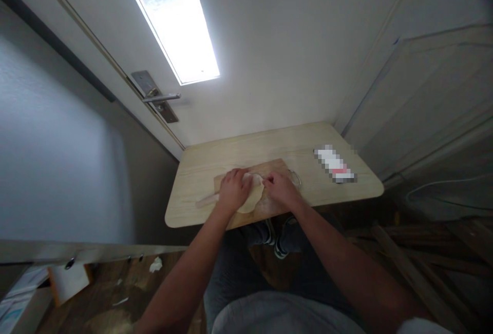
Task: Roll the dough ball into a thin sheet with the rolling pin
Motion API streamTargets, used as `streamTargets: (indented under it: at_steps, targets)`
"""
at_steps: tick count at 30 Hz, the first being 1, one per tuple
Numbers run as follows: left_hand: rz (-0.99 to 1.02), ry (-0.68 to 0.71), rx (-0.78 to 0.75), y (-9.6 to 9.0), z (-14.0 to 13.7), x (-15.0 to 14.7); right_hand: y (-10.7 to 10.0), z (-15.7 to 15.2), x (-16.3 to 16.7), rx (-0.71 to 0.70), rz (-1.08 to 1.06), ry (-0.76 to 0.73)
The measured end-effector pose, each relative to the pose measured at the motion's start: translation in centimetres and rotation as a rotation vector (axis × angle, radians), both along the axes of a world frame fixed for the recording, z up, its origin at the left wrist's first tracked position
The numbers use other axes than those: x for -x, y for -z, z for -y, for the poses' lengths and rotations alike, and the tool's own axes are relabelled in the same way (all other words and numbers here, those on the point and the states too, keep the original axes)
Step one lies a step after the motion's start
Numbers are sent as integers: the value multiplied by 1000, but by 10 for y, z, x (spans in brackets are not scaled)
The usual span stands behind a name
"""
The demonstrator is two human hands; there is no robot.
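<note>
A thin round sheet of dough (253,201) lies on a wooden cutting board (283,165). My left hand (234,190) is bent over a rolling pin (207,200), its palm and fingers covering the middle of the pin. One pale end sticks out to the left of that hand; the other end is hard to make out. My right hand (282,189) is closed, with thumb and fingertips pinched at the dough's right edge. Parts of the dough and pin are hidden under my left hand.
The board rests on a small light-wood table (215,150), with a metal ring (296,178) at its right side. A blurred-out phone-like item (334,163) lies to the right. Behind stands a door with a metal handle (162,97). My shoes (280,244) show below.
</note>
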State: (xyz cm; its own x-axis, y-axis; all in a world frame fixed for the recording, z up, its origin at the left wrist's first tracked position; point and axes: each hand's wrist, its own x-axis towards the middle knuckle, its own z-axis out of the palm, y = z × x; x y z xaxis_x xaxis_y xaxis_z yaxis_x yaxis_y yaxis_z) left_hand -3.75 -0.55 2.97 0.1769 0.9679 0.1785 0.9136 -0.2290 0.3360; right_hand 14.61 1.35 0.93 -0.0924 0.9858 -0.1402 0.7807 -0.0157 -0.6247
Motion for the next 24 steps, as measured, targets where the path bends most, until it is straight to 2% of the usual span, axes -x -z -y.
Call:
streamTargets:
  at_steps: [5,10,13,17,21,24]
  targets:
    - [-106,-97,-39,8,-11,-27,8,0,-4,-38,-57,38]
    - [-117,-48,-48,6,-4,-26,15,-1,-7,-88,-113,65]
    - [-89,34,-63,1,6,-11,16,-3,-8,-82,-115,70]
    - [-74,125,8,-7,24,25,11,-7,-8,-63,-132,2]
    - [-120,63,77,-9,37,60,6,-13,-5,-47,-93,-60]
    - [-39,22,112,-5,42,73,4,-12,-3,-54,-38,-56]
